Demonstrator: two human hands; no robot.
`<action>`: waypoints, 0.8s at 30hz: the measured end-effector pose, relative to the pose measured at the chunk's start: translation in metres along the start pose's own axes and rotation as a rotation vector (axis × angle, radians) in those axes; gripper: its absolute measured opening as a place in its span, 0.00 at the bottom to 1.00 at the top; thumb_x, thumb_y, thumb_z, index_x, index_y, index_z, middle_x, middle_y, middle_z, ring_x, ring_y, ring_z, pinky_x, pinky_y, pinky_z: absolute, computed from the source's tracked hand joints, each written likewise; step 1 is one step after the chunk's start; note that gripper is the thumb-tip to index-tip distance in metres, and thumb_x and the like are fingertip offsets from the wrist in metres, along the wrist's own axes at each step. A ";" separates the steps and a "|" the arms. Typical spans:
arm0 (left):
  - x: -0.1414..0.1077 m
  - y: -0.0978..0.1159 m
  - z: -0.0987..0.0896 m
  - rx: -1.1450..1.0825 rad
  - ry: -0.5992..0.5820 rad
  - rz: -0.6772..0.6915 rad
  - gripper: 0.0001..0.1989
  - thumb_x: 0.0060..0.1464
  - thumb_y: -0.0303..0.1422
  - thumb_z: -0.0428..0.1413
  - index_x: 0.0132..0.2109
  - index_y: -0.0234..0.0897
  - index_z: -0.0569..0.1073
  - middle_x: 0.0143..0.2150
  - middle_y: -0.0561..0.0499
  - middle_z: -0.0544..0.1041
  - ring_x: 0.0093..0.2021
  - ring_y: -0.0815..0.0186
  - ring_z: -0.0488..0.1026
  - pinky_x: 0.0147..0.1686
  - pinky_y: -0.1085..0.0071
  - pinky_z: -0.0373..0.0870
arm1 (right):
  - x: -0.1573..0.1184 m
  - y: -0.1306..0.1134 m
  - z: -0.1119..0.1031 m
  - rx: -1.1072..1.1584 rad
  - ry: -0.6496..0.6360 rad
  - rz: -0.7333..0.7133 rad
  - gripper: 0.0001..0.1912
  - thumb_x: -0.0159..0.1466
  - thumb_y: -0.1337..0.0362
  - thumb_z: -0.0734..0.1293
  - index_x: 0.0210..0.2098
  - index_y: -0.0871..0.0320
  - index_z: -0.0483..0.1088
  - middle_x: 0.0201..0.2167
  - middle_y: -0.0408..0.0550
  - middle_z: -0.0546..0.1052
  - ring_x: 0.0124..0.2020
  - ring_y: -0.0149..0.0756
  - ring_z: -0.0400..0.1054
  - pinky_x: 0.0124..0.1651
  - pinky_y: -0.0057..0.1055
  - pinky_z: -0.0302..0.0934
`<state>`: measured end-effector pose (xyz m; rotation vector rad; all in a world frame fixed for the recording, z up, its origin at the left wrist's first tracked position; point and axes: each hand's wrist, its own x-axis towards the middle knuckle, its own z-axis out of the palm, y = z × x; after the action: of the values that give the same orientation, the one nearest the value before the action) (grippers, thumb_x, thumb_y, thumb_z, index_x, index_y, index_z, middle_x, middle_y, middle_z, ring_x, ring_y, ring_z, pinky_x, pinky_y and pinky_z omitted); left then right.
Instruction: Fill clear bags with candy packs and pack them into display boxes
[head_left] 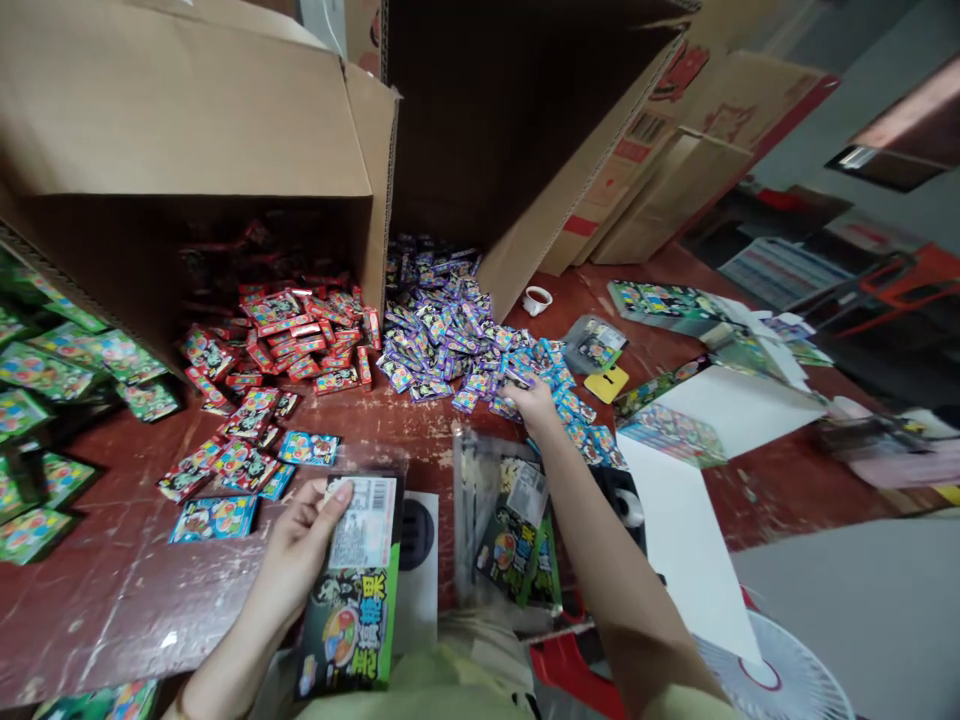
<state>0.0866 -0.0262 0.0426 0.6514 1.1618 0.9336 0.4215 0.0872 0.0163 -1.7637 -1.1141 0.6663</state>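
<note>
My left hand (304, 535) is closed on a black and green printed candy pouch (352, 610), its thumb pressed near the top edge by a white label. Out over the pile of small purple candy packets (442, 330) reaches my right hand (532, 400), its fingers pinched on a purple candy packet (517, 381). Small blue packets (551, 360) lie around and beyond that hand. Below my right forearm, more printed pouches (510, 530) rest in a clear plastic sleeve near my lap.
Cardboard boxes (225, 110) stand open on the red table (135, 600), with red packets (300, 330) spilling from one. Green packs (52, 370) are heaped at left. A tape roll (536, 300), a yellow tag (606, 384) and an open white carton (720, 410) sit at right. A fan (787, 670) stands lower right.
</note>
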 end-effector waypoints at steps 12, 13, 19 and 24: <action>-0.012 -0.005 0.009 0.135 -0.032 0.209 0.20 0.47 0.47 0.64 0.35 0.36 0.68 0.21 0.59 0.71 0.19 0.75 0.64 0.21 0.79 0.61 | -0.098 -0.093 0.078 0.582 -0.544 -0.269 0.19 0.57 0.55 0.72 0.43 0.52 0.65 0.32 0.42 0.72 0.31 0.30 0.70 0.34 0.27 0.68; -0.014 -0.006 0.007 0.122 -0.038 0.213 0.20 0.48 0.47 0.64 0.35 0.36 0.68 0.22 0.58 0.72 0.20 0.74 0.65 0.21 0.79 0.62 | -0.101 -0.096 0.084 0.582 -0.567 -0.293 0.18 0.58 0.55 0.72 0.44 0.52 0.65 0.34 0.43 0.73 0.34 0.31 0.70 0.37 0.28 0.68; -0.022 -0.017 -0.010 0.116 -0.036 0.212 0.19 0.53 0.47 0.59 0.39 0.34 0.73 0.26 0.54 0.74 0.23 0.72 0.66 0.24 0.77 0.62 | -0.117 -0.103 0.096 0.319 -0.821 -0.428 0.10 0.63 0.57 0.67 0.39 0.56 0.71 0.35 0.46 0.73 0.34 0.32 0.69 0.38 0.30 0.65; -0.023 -0.023 -0.015 0.138 -0.024 0.245 0.20 0.54 0.49 0.57 0.35 0.34 0.75 0.25 0.54 0.72 0.24 0.71 0.64 0.24 0.77 0.59 | -0.126 -0.110 0.096 0.132 -1.000 -0.550 0.11 0.65 0.58 0.66 0.33 0.59 0.74 0.33 0.47 0.72 0.34 0.32 0.68 0.37 0.29 0.63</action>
<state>0.0758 -0.0579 0.0302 0.9298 1.1483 1.0547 0.2439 0.0326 0.0703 -0.8739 -2.0465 1.2689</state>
